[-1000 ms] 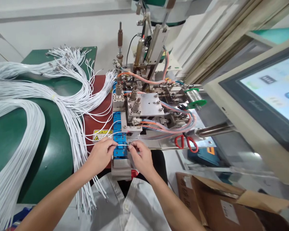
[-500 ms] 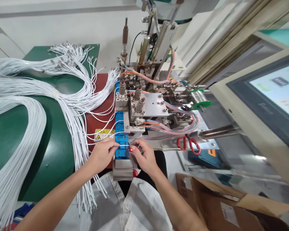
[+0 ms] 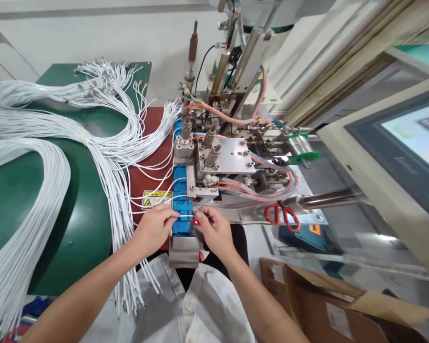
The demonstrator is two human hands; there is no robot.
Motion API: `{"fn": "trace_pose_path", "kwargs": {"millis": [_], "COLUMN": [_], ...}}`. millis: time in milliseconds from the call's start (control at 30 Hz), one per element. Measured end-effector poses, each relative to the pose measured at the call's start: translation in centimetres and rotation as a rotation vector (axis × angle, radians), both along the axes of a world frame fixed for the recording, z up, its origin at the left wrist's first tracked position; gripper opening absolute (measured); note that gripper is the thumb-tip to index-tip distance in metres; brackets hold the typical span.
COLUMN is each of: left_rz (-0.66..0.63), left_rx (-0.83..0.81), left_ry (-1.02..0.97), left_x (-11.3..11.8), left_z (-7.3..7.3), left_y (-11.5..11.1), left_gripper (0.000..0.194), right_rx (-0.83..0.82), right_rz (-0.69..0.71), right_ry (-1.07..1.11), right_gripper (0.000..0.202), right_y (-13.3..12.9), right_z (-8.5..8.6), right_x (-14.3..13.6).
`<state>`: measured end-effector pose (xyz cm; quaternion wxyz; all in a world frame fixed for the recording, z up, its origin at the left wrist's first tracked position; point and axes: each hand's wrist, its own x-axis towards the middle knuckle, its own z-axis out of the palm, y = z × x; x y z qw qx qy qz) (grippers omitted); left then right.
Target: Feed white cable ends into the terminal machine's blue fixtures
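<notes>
White, thin, round cable [image 3: 186, 216] is stretching across a blue, segmented strip [image 3: 182, 227]; my left hand [image 3: 159, 226] is pinching it, my right hand [image 3: 216, 229] is gripping its end.

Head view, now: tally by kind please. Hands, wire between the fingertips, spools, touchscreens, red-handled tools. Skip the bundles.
Hands: 2, left hand and right hand
White wire between the fingertips: 1
Spool with green flanges: 1
Touchscreen, partly cut off by the frame: 1
Red-handled tool: 1
Total: 6
</notes>
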<state>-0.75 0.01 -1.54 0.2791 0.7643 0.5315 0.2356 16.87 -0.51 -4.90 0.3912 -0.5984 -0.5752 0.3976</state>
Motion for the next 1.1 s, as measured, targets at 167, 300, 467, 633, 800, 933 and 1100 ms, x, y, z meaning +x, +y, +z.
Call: {"fn": "trace_pose_path", "kwargs": {"millis": [167, 300, 467, 633, 800, 933, 1100], "left_rz": [-0.008, -0.019, -0.029, -0.038, -0.07, -0.181, -0.293], "left_rx": [-0.006, 0.028, 0.045, 0.065, 0.202, 0.274, 0.225], "left_ry": [0.001, -0.007, -0.006, 0.004, 0.161, 0.338, 0.431], "left_x": [0.1, 0.1, 0.0, 0.1, 0.1, -0.2, -1.0], "left_z": [0.1, 0.0, 0.0, -0.1, -0.1, 0.3, 2.8], "left_y": [0.1, 0.0, -0.1, -0.2, -0.6, -1.0, -2.7], "left_gripper": [0.018, 0.018, 0.018, 0.018, 0.021, 0.026, 0.026], "right_rx": [-0.115, -0.049, 0.086, 0.061, 0.003, -0.027, -0.003], "right_rz": [-0.047, 0.005, 0.09, -0.024, -0.077, -0.196, -0.243], "right_ry": [0.062, -0.028, -0.235, -0.133, -0.09, 0.095, 0.289], "right_gripper": [0.016, 0.019, 0.032, 0.037, 0.038, 0.038, 0.04], "right_y": [-0.2, 0.0, 0.5, 0.3, 0.1, 0.3, -0.2], "right_z": [-0.2, -0.2, -0.6, -1.5, -1.9, -1.9, -0.9], "right_x": [0.0, 0.3, -0.1, -1.2, -1.1, 0.0, 1.6]}}
